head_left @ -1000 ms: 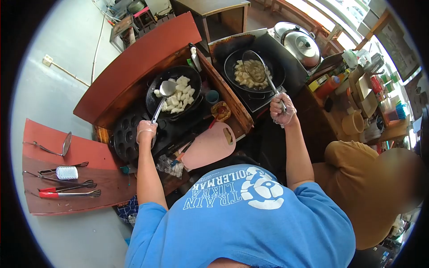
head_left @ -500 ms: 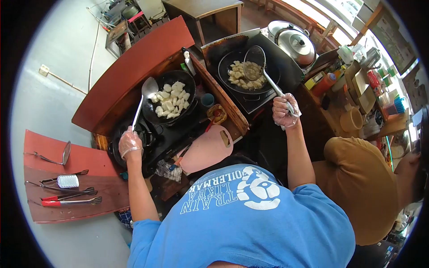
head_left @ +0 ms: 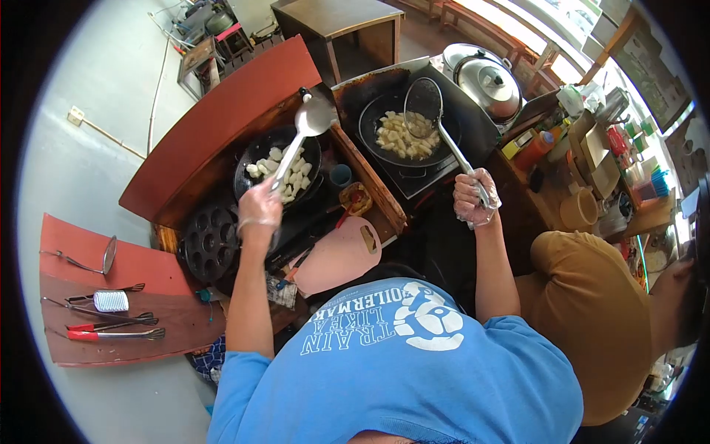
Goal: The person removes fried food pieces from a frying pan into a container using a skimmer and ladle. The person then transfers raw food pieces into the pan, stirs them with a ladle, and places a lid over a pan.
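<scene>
My left hand (head_left: 260,207), in a clear plastic glove, is closed round the handle of a metal wok spatula (head_left: 316,117). Its broad head is raised over the far edge of the left wok (head_left: 242,164), where white chunks of food (head_left: 299,176) lie. Also gloved, my right hand (head_left: 475,197) grips the long handle of a wire skimmer (head_left: 424,103). The skimmer's round mesh hangs over the right wok (head_left: 367,140), above pale yellow pieces (head_left: 399,139) in oil. Whether the mesh touches them I cannot tell.
A dark pan with round hollows (head_left: 211,240) sits left of my left arm. Close to my body lies a pink cutting board (head_left: 344,259), with a teal cup (head_left: 341,175) beyond it. A large lidded pot (head_left: 488,85) stands behind. Another person in a brown shirt (head_left: 592,318) is at my right.
My left hand has swung right and up with the spatula, from the left wok's left side to above its far right edge. The hollowed pan is now uncovered. My right hand barely moves.
</scene>
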Available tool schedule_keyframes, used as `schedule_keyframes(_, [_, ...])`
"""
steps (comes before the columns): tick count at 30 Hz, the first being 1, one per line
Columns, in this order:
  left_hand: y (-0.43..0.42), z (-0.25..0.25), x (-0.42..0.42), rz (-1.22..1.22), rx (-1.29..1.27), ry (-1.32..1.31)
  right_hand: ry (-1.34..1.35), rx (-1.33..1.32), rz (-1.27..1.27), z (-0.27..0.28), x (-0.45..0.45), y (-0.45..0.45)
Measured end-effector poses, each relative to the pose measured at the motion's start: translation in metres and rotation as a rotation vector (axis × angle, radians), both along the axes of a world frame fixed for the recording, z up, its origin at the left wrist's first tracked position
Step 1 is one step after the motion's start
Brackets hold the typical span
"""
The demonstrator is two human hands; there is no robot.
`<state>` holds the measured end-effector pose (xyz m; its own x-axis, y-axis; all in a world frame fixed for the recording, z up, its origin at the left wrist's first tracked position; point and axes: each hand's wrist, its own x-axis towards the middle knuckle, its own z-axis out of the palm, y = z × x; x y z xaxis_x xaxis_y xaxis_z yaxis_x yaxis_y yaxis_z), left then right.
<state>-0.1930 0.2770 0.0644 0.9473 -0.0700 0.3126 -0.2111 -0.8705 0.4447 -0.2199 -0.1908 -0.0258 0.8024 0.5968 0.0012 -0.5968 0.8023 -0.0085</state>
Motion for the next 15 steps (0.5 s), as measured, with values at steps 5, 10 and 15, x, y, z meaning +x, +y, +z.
schedule_keyframes(5, [-0.085,-0.056,0.074,-0.109,-0.054,0.08,0.016,-0.036,-0.007,0.009,-0.003,0.001])
schedule_keyframes(10, [-0.145,-0.07,0.091,-0.011,-0.191,0.28,0.005,-0.035,0.003,0.011,-0.003,-0.002])
schedule_keyframes(15, [-0.162,-0.073,0.094,-0.004,-0.181,0.309,0.011,-0.076,-0.01,0.01,-0.006,-0.004])
